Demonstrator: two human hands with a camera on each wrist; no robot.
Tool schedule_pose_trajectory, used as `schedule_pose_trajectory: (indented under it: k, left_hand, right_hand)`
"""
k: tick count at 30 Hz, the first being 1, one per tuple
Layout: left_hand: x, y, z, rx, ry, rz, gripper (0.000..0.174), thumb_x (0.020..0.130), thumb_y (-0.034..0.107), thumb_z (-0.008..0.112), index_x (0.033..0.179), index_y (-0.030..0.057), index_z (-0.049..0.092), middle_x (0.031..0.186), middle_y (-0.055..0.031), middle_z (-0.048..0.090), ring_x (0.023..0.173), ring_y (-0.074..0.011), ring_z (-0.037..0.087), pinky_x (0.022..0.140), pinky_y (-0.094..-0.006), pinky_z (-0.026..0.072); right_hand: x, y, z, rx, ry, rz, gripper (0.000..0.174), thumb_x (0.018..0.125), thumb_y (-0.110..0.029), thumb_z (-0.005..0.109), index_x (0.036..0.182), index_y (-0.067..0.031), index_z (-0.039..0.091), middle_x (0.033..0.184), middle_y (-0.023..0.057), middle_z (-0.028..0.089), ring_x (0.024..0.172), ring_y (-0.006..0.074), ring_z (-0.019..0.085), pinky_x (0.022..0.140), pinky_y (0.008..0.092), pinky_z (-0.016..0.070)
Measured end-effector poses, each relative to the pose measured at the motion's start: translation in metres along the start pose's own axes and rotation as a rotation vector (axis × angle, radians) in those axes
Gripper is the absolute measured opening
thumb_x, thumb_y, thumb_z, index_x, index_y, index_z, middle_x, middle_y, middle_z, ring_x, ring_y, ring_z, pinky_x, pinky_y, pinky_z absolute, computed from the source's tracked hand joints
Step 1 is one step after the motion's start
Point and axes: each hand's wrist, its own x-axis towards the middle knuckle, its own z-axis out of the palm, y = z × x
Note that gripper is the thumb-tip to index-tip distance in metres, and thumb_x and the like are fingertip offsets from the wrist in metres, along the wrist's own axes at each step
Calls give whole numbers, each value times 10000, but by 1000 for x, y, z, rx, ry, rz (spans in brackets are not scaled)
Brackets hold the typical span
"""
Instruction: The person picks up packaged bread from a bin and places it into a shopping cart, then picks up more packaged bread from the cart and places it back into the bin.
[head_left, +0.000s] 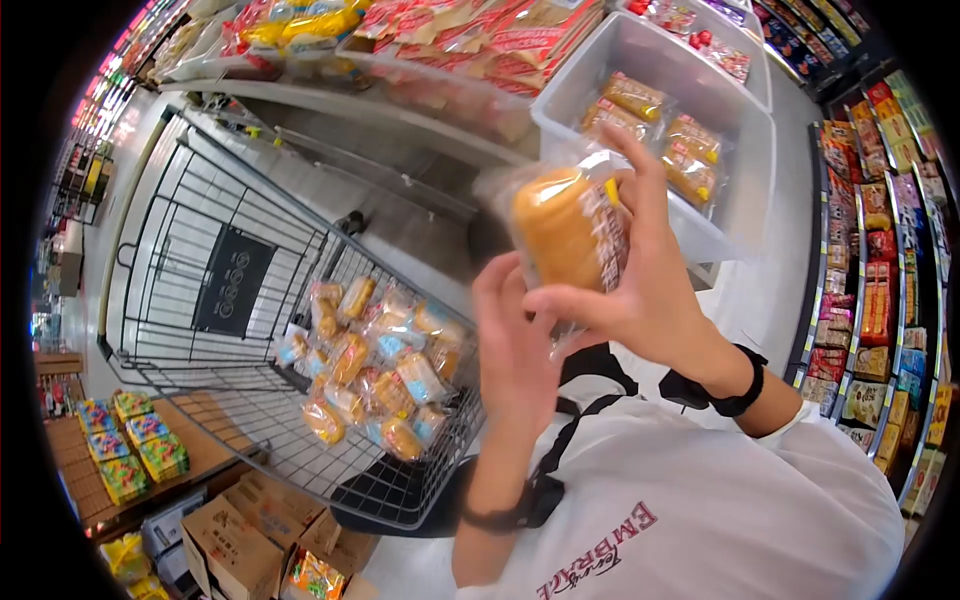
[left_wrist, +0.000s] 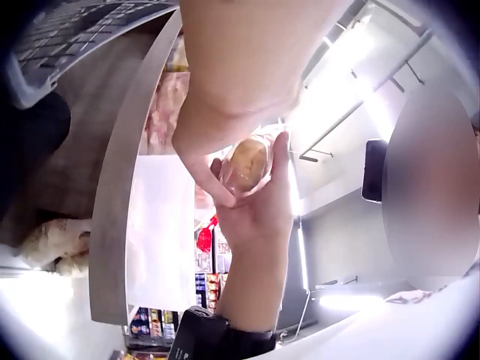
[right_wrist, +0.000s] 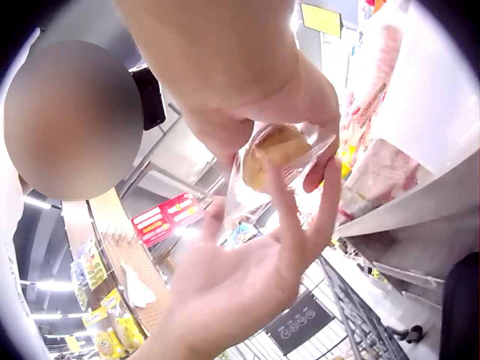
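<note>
A golden bread roll in a clear printed wrapper (head_left: 565, 225) is gripped by my right hand (head_left: 645, 270), thumb on the near side and fingers at the far side. My left hand (head_left: 515, 345) is at the wrapper's lower left, its fingers loosely bent and blurred. In the right wrist view the left hand (right_wrist: 240, 281) has its fingers spread beside the bread (right_wrist: 277, 154). The left wrist view shows the bread (left_wrist: 249, 163) between the thumb and fingers of the right hand (left_wrist: 259, 217).
A wire shopping cart (head_left: 250, 390) at the left holds many wrapped breads (head_left: 385, 375). A white bin (head_left: 735, 215) with several wrapped breads (head_left: 690, 160) is beyond the right hand. Shelves (head_left: 870, 280) stand at the right, cardboard boxes (head_left: 235, 545) at the lower left.
</note>
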Motion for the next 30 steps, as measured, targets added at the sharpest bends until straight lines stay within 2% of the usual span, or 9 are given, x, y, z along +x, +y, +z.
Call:
schedule_pose_trajectory:
  k: [1, 5, 8, 14, 18, 20, 23, 26, 30]
  left_hand:
    - [-1, 2, -7, 237, -155, 85, 654, 918, 286, 608, 1422, 82, 244, 1364, -184, 448, 1204, -299, 534, 953, -445, 508]
    - [2, -4, -10, 684, -176, 292, 725, 752, -45, 721, 1365, 24, 340, 1328, -123, 466, 1051, -199, 607, 769, -286, 561]
    - [-2, 18, -9, 584, -72, 146, 596, 797, -1, 678, 1325, -4, 400, 1246, -132, 548, 909, -168, 648, 669, -237, 550]
    - [5, 25, -11, 418, -188, 129, 442, 898, 194, 598, 1269, -33, 518, 1191, -128, 598, 891, -124, 626, 628, -220, 518]
    - [1, 35, 11, 649, -149, -44, 577, 893, 321, 600, 1315, -53, 473, 1117, -149, 629, 887, -176, 637, 635, -273, 543]
    - [-6, 49, 19, 799, -78, 250, 397, 882, 110, 601, 1241, -38, 516, 1073, -135, 639, 938, -150, 606, 740, -267, 498]
    - [-23, 74, 13, 525, -545, 574, 283, 819, 50, 636, 1061, -71, 555, 969, -173, 659, 946, -148, 618, 736, -281, 503]
    - [-66, 100, 30, 333, -619, 359, 106, 893, 218, 687, 929, 119, 697, 892, -38, 706, 747, -204, 551, 591, -316, 417]
    - [-61, 84, 41, 127, -635, 623, 119, 836, 134, 725, 730, 122, 674, 744, 12, 687, 676, -157, 497, 534, -266, 337]
  right_hand:
    - [1, 3, -2, 50, 14, 37, 1132, 659, -382, 872, 1479, -19, 182, 1306, 288, 456, 1177, 367, 516, 1008, 414, 407]
    - [-3, 6, -16, 89, -164, -29, 1142, 663, -464, 850, 1490, -7, 208, 1483, 301, 295, 1409, 412, 286, 1139, 444, 244]
    - [-4, -1, -48, -394, -152, -114, 1227, 603, -585, 847, 1523, -83, 210, 1514, 180, 285, 1341, 315, 391, 1065, 457, 361]
    - [4, -24, -78, -567, -405, -623, 700, 576, -207, 828, 1231, -67, 626, 1370, 186, 488, 1287, 370, 458, 1027, 490, 403]
    - [6, -26, -92, -564, -361, -400, 547, 577, -114, 764, 1101, -48, 623, 1099, 106, 641, 1015, 286, 628, 980, 410, 441]
    - [12, -12, -115, -516, -123, -301, 534, 634, -150, 754, 1124, -9, 597, 1103, 113, 633, 1038, 248, 619, 968, 357, 448]
    - [40, 31, -165, -766, 38, -120, 576, 684, -189, 790, 1173, -28, 532, 1021, 102, 637, 1003, 208, 611, 926, 349, 455]
    - [53, 71, -179, -831, -181, 127, 467, 688, -156, 782, 1065, -5, 553, 916, 104, 630, 903, 218, 623, 843, 336, 475]
    - [56, 101, -168, -837, -519, 262, 369, 695, -135, 766, 973, 16, 577, 842, 124, 627, 829, 234, 627, 765, 342, 488]
